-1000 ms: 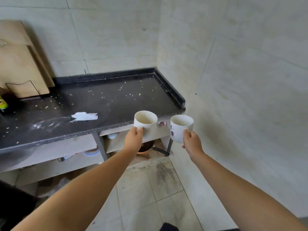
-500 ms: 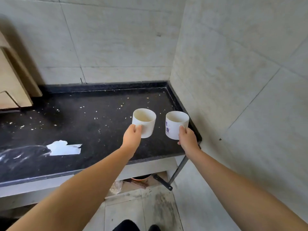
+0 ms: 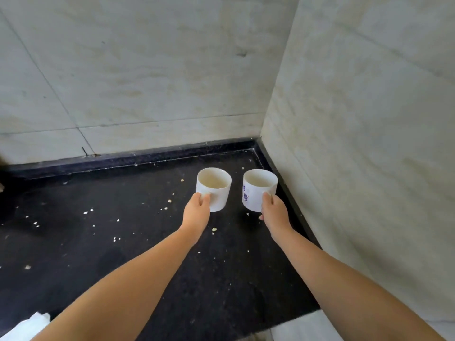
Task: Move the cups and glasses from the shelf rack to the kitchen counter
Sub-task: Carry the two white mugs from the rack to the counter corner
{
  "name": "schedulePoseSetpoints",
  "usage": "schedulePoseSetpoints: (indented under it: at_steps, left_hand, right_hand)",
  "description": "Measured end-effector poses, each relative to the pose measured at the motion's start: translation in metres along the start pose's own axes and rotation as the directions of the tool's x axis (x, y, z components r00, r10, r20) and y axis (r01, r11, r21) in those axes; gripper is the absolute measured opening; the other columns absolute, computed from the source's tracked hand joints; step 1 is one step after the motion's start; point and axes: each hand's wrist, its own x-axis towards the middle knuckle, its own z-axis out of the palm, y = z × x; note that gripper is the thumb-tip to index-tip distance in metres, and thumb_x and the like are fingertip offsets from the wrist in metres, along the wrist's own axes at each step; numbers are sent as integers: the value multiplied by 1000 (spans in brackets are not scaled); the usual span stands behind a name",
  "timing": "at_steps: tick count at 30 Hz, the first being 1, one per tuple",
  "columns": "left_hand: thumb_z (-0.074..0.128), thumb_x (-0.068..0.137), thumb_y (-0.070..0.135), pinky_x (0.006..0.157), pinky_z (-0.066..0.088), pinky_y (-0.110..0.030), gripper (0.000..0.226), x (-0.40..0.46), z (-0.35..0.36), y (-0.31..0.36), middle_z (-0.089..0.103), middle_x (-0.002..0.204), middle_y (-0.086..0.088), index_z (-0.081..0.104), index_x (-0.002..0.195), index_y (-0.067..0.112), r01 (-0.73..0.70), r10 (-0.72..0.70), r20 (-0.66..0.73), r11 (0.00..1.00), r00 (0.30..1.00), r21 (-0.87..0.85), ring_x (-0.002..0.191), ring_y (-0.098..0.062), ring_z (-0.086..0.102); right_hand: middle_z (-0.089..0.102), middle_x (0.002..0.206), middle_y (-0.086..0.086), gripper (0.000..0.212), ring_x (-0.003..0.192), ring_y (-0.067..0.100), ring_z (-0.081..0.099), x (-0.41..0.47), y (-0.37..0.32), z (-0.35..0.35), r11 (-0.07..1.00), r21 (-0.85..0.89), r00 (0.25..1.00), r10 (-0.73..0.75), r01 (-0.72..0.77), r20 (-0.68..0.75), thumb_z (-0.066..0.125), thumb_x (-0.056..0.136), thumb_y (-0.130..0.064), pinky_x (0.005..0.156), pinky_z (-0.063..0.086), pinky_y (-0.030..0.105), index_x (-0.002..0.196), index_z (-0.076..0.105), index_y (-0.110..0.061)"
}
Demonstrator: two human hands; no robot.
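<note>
Both cups have moved in over the counter (image 3: 123,242) and now sit near its back corner, at 1 o'clock. Left hand (image 3: 195,212) grips the plain cup (image 3: 214,189) by its near side. Right hand (image 3: 275,214) grips the printed cup (image 3: 258,189) the same way. The two cups are just beside each other, not touching. I cannot tell if they rest on the counter yet. Best to lower them flat and slow, then let go. Earlier, shelves below showed; now only counter, crumbs (image 3: 118,238) and walls.

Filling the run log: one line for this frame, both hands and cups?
left hand: holds plain white cup | right hand: holds printed white cup | both above black counter, near corner | contact: cannot tell
</note>
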Motion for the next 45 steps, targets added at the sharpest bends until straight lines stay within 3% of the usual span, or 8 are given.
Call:
schedulePoseSetpoints:
  at_steps: [8,20,25,31,35,39,42,45]
  left_hand:
    - [36,99,28,61,32,-30,26,85,34,17,40,73,1,41,81,9,33,-33,-18,999,999,-10,67,-14,36]
    - [34,100,29,54,31,-24,27,154,74,31,39,73,0,42,87,7,39,-45,-74,995,996,-88,64,-13,35]
    - [33,100,31,59,34,-26,27,169,85,30,41,73,2,43,87,10,35,-44,-84,994,995,-102,66,-11,37]
    - [33,101,32,59,35,-26,26,172,91,20,43,74,1,43,88,12,54,-61,-75,994,995,-97,67,-11,39]
    - [29,101,34,60,36,-25,28,174,90,19,44,76,1,43,92,11,56,-59,-47,997,997,-57,67,-10,40]
    - [31,100,37,72,45,-32,32,178,82,22,56,100,-7,47,105,10,78,-78,-2,996,997,51,86,-18,52]
    - [42,96,40,94,47,-45,35,176,66,30,55,97,-1,50,114,12,97,-90,-56,985,994,140,110,-26,50]
    - [48,93,33,96,46,-47,34,170,46,41,60,110,-8,51,117,8,49,-28,-94,971,995,234,113,-30,50]
  right_hand:
    - [51,81,3,31,66,13,49,103,-14,30,1000,-5,1000,-21,21,-10,30,101,-30,54,37,22,102,52,-8]
    - [46,72,-3,34,85,31,59,191,-11,61,996,5,994,-88,89,-68,32,101,-31,70,37,29,70,43,-20]
    - [54,84,2,28,89,30,63,204,-8,62,995,20,993,-100,101,-61,32,101,-31,68,42,29,90,50,-12]
    - [46,73,-7,27,71,4,53,210,-3,62,995,31,995,-98,99,-24,31,103,-28,68,45,19,88,45,-10]
    - [52,79,-5,29,87,17,60,214,2,66,994,62,996,-86,87,-11,31,102,-31,83,50,31,93,49,-10]
    - [57,95,9,32,89,23,55,211,-6,58,996,-60,998,-62,62,-8,34,100,-34,80,48,37,99,52,-8]
    - [54,96,8,26,87,21,51,203,-22,45,989,-133,993,-82,71,-84,38,98,-28,72,38,30,99,53,-7]
    - [53,93,7,19,87,21,51,190,-43,32,965,-222,981,-164,137,-107,41,96,-21,72,40,31,96,53,-7]
